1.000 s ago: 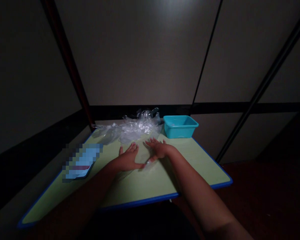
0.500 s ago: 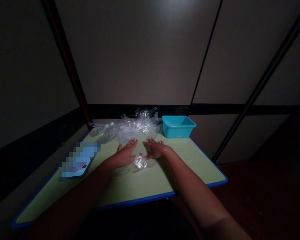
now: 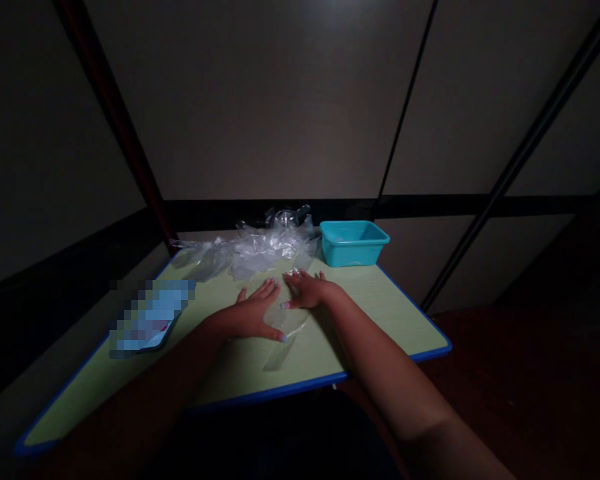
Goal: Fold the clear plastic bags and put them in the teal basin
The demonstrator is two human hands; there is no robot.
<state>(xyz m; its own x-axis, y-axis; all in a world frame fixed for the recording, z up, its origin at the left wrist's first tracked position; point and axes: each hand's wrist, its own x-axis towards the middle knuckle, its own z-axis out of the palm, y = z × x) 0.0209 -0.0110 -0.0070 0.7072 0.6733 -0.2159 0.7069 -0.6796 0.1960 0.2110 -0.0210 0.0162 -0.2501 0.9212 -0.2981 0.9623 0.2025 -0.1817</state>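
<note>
A clear plastic bag (image 3: pixel 286 328) lies spread on the light green table (image 3: pixel 375 327), its outline faint against the surface. My left hand (image 3: pixel 254 315) rests flat on its left side, palm down, fingers spread and thumb stretched to the right. On the bag's upper right lies my right hand (image 3: pixel 307 291), also palm down with its fingers apart. Part of the bag is hidden under both hands. Just beyond my fingertips sits a heap of crumpled clear plastic bags (image 3: pixel 263 250).
A turquoise plastic basket (image 3: pixel 353 252) stands at the table's back right. On the left lies a phone-like flat device (image 3: pixel 155 319), its screen blurred out. The table has a blue edge (image 3: pixel 280 395), and panelled doors (image 3: pixel 280 120) rise behind it.
My hands have moved apart, the left thumb sliding nearer to me. The crumpled shiny part of the bag between them is now flattened. The view has shifted slightly.
</note>
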